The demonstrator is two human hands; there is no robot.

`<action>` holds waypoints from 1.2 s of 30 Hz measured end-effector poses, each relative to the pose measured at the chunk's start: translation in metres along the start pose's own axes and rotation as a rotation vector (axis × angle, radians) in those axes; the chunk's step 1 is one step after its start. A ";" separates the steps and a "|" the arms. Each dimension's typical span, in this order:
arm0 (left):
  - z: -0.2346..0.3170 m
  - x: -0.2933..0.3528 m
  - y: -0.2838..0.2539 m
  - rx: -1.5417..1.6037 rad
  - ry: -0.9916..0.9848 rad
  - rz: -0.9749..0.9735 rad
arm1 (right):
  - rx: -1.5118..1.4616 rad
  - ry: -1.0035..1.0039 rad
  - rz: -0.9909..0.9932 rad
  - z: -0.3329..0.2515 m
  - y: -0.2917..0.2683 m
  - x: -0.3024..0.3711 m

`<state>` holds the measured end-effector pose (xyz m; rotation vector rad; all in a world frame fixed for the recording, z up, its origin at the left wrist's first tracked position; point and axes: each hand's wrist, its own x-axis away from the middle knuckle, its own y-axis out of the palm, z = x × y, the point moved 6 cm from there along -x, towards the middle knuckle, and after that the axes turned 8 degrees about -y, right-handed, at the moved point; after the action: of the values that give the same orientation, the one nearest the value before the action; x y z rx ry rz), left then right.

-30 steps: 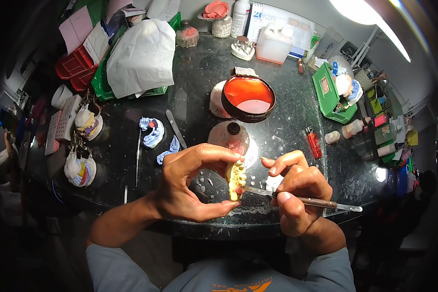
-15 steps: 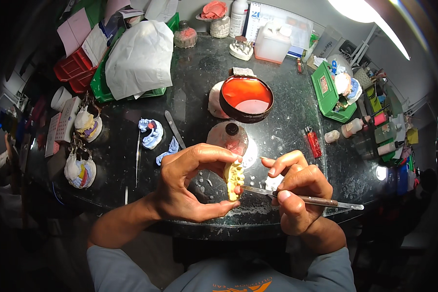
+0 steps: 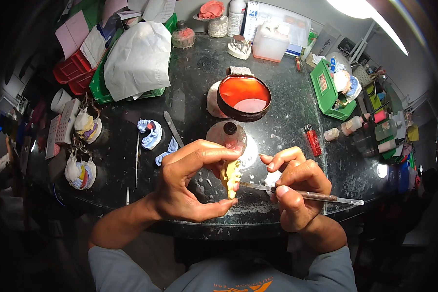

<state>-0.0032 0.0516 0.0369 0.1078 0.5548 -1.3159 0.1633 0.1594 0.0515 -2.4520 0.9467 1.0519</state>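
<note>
Between the thumb and fingers of my left hand (image 3: 185,182) a yellow dental model (image 3: 231,179) is held upright, its row of teeth facing right. My right hand (image 3: 301,187) is closed round the wooden handle of a wax knife (image 3: 321,196). The knife's thin blade points left, with its tip at or close to the model's toothed side; contact cannot be made out. A small white piece (image 3: 272,179) shows behind the blade, partly hidden by my right fingers. Beyond my hands stands a glass spirit burner (image 3: 227,137) with a dark top.
A dark pan of red liquid (image 3: 246,97) sits past the burner. To the left lie a blue impression (image 3: 150,134), a metal spatula (image 3: 173,128) and articulated models (image 3: 81,168). On the right are a red lighter (image 3: 313,141) and a green tray (image 3: 333,95). A lamp (image 3: 370,19) hangs above.
The yellow model has turned slightly in my left hand, showing its teeth more edge-on. The knife has shifted very little, its blade still by the model.
</note>
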 end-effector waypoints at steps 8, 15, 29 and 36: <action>0.000 0.000 -0.003 -0.012 -0.037 0.016 | 0.215 0.017 0.035 0.003 -0.003 -0.002; -0.007 0.006 -0.007 0.004 -0.120 0.025 | 0.142 0.165 0.095 0.008 -0.003 0.002; 0.003 -0.001 -0.008 -0.121 -0.056 0.014 | -0.187 0.099 0.007 0.003 0.000 0.001; 0.007 -0.002 -0.006 -0.131 0.022 0.022 | -0.392 0.197 0.075 0.006 0.011 0.006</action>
<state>-0.0069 0.0495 0.0451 0.0201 0.6550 -1.2546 0.1556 0.1517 0.0428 -2.9053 0.9736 1.1267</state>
